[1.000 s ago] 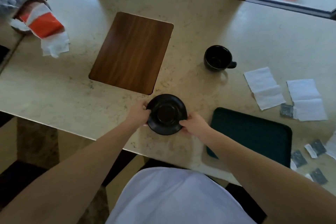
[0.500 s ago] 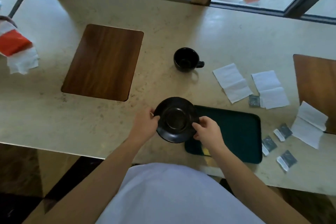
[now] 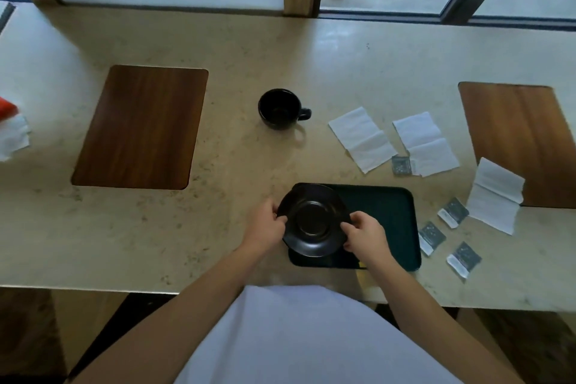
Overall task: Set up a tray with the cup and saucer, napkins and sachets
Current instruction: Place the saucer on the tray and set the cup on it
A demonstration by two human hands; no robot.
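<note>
I am holding the glossy black round saucer over the left end of the dark green rectangular plastic tray, my left hand gripping its left rim and my right hand pinching its right rim, fingers curled on both sides. Whether it is touching the tray I cannot tell. Judged step: seating the saucer. Next, the black glazed cup, standing upright on the speckled beige stone desk, is calling for a handle grip. Creased white paper napkins and small dark sachets are lying right of the tray.
</note>
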